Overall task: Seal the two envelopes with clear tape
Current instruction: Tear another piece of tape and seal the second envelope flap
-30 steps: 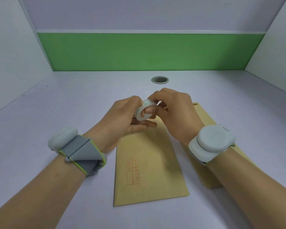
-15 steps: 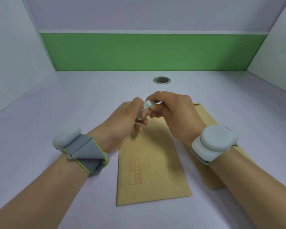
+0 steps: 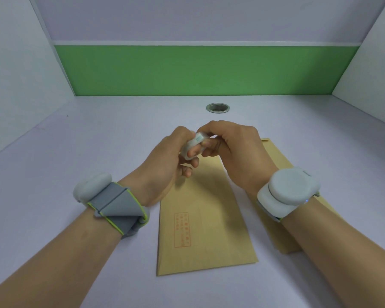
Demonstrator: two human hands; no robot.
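My left hand [image 3: 165,161] and right hand [image 3: 233,150] both closed on the tape roll [image 3: 192,144], raised over two brown envelopes [image 3: 205,230] lying mid-surface [image 3: 76,152]

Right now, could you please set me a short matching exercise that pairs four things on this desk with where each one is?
Things:
1. tape roll
2. envelope with the red printed box
3. second envelope
4. round metal grommet

Places:
A. set in the desk near the green back panel
B. held between both hands
C. flat on the desk between the two forearms
D. partly hidden under the right wrist

Pairs: 1-B, 2-C, 3-D, 4-A
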